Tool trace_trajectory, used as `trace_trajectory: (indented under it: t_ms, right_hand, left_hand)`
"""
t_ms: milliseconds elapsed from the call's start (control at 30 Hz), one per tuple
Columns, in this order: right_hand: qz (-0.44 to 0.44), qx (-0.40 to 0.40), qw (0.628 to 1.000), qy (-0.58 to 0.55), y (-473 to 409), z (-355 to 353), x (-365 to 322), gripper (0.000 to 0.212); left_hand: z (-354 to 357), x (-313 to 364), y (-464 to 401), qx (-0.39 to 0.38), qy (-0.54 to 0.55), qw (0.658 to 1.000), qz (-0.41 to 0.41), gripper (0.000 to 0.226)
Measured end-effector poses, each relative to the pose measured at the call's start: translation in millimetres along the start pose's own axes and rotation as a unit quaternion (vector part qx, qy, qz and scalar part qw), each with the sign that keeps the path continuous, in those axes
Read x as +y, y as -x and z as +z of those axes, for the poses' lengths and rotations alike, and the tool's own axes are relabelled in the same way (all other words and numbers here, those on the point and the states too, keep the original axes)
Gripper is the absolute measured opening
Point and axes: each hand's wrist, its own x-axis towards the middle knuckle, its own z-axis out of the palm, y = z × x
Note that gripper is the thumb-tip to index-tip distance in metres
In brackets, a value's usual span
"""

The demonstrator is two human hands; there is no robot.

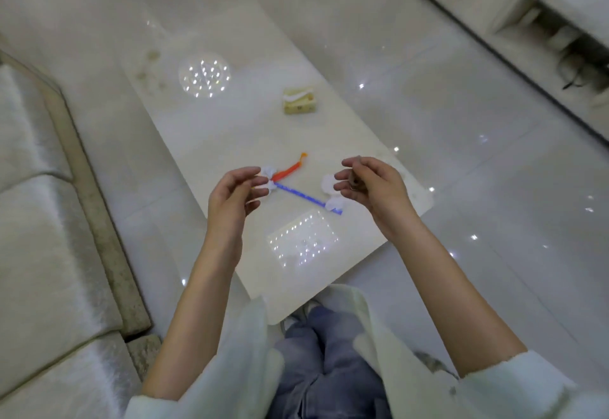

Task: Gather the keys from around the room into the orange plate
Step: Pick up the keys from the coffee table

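My right hand (372,188) is held above the near right part of the white coffee table (230,128). Its fingers pinch a small dark metal key (355,183) with a ring. My left hand (235,196) hovers over the table to the left, fingers curled and apart, holding nothing. Its fingertips lie in line with the white end of an orange stick (288,171). No orange plate is in view.
A blue stick (300,195) with white ends crosses the orange one on the table. A small tissue box (298,101) sits farther back. A pale sofa (39,221) runs along the left, and a low white cabinet (527,23) stands at the far right on glossy floor tiles.
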Motion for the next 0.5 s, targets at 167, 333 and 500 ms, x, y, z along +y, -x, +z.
trace_trajectory:
  t_ms: [167,333,500]
  right_hand:
    - [-0.066,0.069,0.995,-0.030,31.7,-37.6,-41.3,0.024]
    - [-0.080,0.122,0.987,-0.070,52.5,-69.3,-53.3,0.023]
    - [-0.059,0.201,0.972,-0.108,61.8,-102.9,-46.8,0.022]
  left_hand:
    - [34.1,35.0,9.0,-0.093,-0.008,0.995,0.034,0.027]
    - [65.9,54.6,3.4,-0.146,0.022,0.989,0.025,0.023]
    - [109.3,50.2,-5.2,-0.196,-0.010,0.981,-0.004,0.023]
